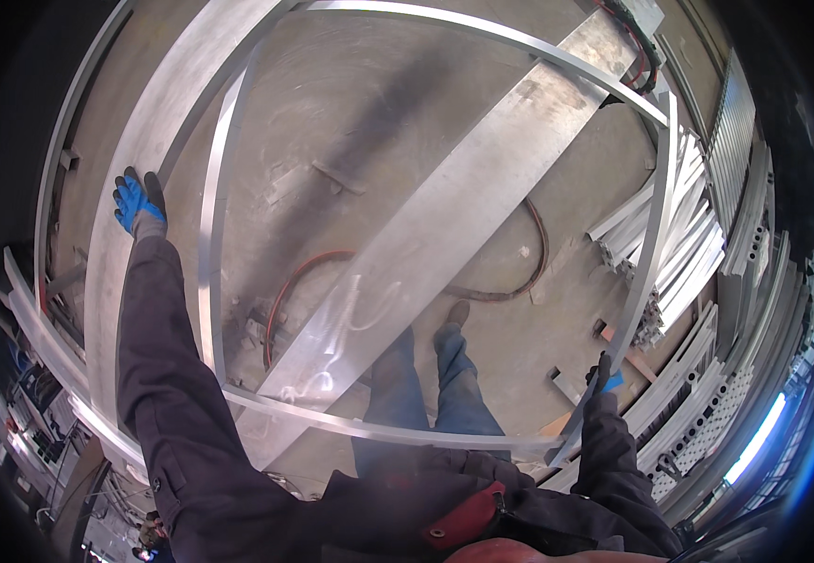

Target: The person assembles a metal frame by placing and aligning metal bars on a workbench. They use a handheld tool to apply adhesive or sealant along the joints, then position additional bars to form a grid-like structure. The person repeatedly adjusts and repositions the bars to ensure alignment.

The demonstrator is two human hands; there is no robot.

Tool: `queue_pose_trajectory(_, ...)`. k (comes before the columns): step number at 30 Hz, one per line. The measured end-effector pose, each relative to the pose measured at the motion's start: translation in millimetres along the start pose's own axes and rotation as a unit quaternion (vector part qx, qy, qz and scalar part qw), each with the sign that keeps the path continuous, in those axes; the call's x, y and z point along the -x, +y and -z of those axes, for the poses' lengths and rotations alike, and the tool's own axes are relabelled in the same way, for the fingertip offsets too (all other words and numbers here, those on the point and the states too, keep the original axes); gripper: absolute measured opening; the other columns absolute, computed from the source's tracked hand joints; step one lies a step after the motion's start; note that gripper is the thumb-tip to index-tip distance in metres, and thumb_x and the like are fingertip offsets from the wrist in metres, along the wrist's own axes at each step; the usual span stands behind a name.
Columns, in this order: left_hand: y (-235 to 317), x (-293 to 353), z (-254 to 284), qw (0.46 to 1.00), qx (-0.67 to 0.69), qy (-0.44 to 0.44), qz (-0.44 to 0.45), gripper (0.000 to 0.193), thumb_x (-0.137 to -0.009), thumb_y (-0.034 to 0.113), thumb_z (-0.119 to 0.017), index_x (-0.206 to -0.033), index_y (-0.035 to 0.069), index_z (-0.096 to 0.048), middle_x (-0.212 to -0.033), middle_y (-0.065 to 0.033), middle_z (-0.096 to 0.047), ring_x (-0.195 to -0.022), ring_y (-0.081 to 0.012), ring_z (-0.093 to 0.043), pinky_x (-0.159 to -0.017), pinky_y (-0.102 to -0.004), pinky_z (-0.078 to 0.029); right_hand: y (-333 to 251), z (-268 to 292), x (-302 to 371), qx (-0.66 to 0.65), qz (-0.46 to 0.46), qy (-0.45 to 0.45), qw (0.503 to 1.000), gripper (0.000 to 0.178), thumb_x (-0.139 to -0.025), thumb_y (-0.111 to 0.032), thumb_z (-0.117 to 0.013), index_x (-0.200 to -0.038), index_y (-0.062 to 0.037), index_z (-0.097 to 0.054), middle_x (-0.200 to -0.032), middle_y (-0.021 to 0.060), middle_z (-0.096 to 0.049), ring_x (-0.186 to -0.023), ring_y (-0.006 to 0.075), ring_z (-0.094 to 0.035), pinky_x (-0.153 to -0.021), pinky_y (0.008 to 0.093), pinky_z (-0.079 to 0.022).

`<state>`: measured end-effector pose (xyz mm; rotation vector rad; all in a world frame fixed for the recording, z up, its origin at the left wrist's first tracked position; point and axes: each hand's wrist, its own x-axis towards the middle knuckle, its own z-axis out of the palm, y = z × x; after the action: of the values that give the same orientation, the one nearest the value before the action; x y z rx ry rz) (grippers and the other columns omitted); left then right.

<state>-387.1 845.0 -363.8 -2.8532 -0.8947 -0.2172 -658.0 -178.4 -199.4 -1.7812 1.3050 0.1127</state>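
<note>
A large rectangular frame of silvery metal tube (208, 220) spans the space in front of my body, its near bar crossing at my waist. My right hand (604, 375), in a black and blue glove, is closed around the frame's right side bar near the near right corner. My left hand (138, 203), gloved the same way, lies with fingers apart on a wide flat metal beam (107, 272) at the left, outside the frame's left bar. Below the frame, a second wide metal beam (454, 202) runs diagonally from near left to far right.
A reddish hose (280, 305) curls over the concrete floor (332, 122) under the diagonal beam. Stacked metal profiles (689, 249) lie at the right, beside long lengths and perforated pieces (703, 427). Dark cables (646, 61) sit on the diagonal beam's far end.
</note>
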Motion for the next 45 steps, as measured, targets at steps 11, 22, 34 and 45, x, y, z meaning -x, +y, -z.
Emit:
queue_pose_trajectory(11, -4, -6, -7, 0.998, -0.056, -0.014, 0.021, 0.075, -0.103, 0.066, -0.034, -0.162, 0.021, -0.031, -0.169, -0.0124, -0.027, -0.153, -0.0375, -0.028, -0.120, -0.0594, -0.025, 8, 0, -8, 0.009, 0.006, 0.010, 1.000, 0.047, -0.092, -0.045, -0.077, -0.121, -0.0097, -0.064, -0.065, 0.0044, -0.056, -0.050, 0.0189, -0.054, -0.046, 0.0334, -0.043)
queue_pose_trajectory(22, -8, -8, -13, 0.999, -0.035, -0.009, 0.017, 0.077, -0.102, 0.069, -0.031, -0.163, 0.022, -0.029, -0.170, -0.0123, -0.025, -0.155, -0.0368, -0.026, -0.120, -0.0598, -0.024, 7, -3, -4, 0.026, 0.003, 0.007, 1.000, 0.049, -0.091, -0.046, -0.078, -0.121, -0.0085, -0.066, -0.067, 0.0056, -0.057, -0.053, 0.0197, -0.056, -0.048, 0.0337, -0.043)
queue_pose_trajectory(34, -2, -3, 5, 1.000, -0.025, -0.015, 0.009, 0.076, -0.102, 0.066, -0.034, -0.162, 0.019, -0.031, -0.168, -0.0137, -0.028, -0.153, -0.0383, -0.029, -0.120, -0.0598, -0.025, 16, 0, -16, 0.002, 0.000, -0.002, 1.000, 0.046, -0.090, -0.045, -0.079, -0.118, -0.0102, -0.066, -0.065, 0.0057, -0.057, -0.050, 0.0198, -0.055, -0.046, 0.0331, -0.044)
queue_pose_trajectory(45, 4, 0, 11, 1.000, -0.009, -0.017, 0.001, 0.074, -0.103, 0.063, -0.036, -0.161, 0.017, -0.033, -0.167, -0.0140, -0.030, -0.151, -0.0395, -0.031, -0.119, -0.0599, -0.027, 8, -16, -6, 0.004, -0.013, 0.026, 1.000, 0.041, -0.092, -0.042, -0.076, -0.118, -0.0112, -0.065, -0.063, 0.0045, -0.053, -0.046, 0.0186, -0.050, -0.043, 0.0335, -0.040)
